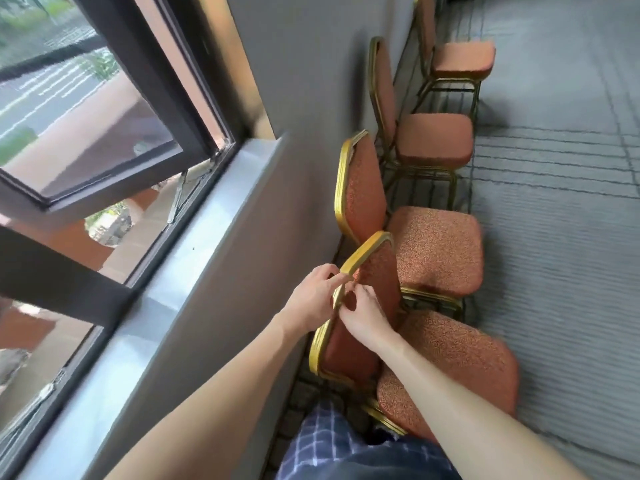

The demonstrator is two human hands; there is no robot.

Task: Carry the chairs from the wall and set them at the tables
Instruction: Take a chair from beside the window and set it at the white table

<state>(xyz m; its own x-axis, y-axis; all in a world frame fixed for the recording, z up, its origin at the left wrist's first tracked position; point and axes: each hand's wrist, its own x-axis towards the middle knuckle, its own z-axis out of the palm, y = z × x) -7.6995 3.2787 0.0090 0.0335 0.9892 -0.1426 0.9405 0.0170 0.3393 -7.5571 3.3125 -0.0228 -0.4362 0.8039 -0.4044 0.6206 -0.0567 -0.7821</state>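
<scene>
Your left grip [317,296] grasps the gold frame at the top of the nearest chair [450,368], its fingers curled over the rail near the upper corner of the backrest. Your right grip [363,322] is clenched on the same rail, just beside the left, with its fingers hooked over the frame from the seat side; the two nearly touch. That chair stands on the carpet [554,202] at its edge along the grey wall [311,98], backrest towards the wall, seat towards the open floor.

A second chair [436,251] stands just beyond it in the same row, and the nearest chair's backrest overlaps its seat in this view. A third chair [436,140] and a fourth chair [464,58] follow farther along the wall, each set apart from the next. All have orange patterned upholstery and gold metal frames. To your left a window sill [194,258] runs under an open dark-framed window [86,116]. A blue checked garment [332,441] shows at the bottom edge.
</scene>
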